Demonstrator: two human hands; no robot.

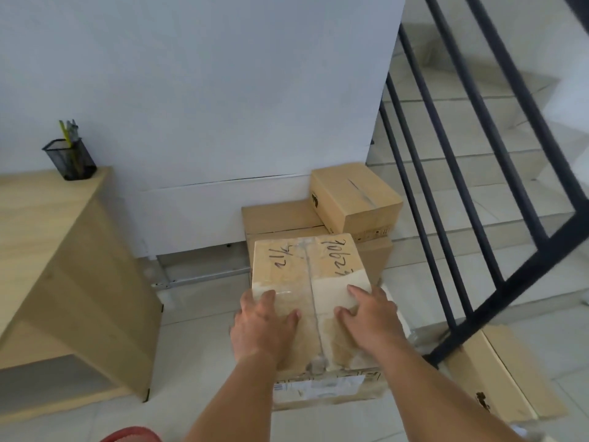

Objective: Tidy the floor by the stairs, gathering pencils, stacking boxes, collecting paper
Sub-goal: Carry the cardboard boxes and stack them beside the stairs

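1. Between the two hands, low in the middle of my view, is the taped box (309, 275). Its top carries marker writing that I can't read properly.
2. The left hand (266, 330) grips the near left edge. Its thumb and one finger lie on the top, and the other fingers drop over the side, out of my sight.
3. The right hand (371, 320) holds the near right edge the same way, with the forefinger and thumb on top and the rest hidden past the edge.
4. I can't tell whether this box is lifted or resting on the floor (197, 346), because its underside is hidden.
5. Just behind it, against the wall (223, 90), a large box (277, 218) carries a smaller box (353, 199) on its right side.
6. At lower right a flat box (506, 381) lies by the foot of the black railing (478, 161), which covers part of it.
7. On the wooden worktop (41, 224) at left, a mesh cup (71, 161) holds pencils (65, 132). They are too blurred for me to count.
8. A red shape (134, 435) is cut off by the bottom edge, and I can't identify it.
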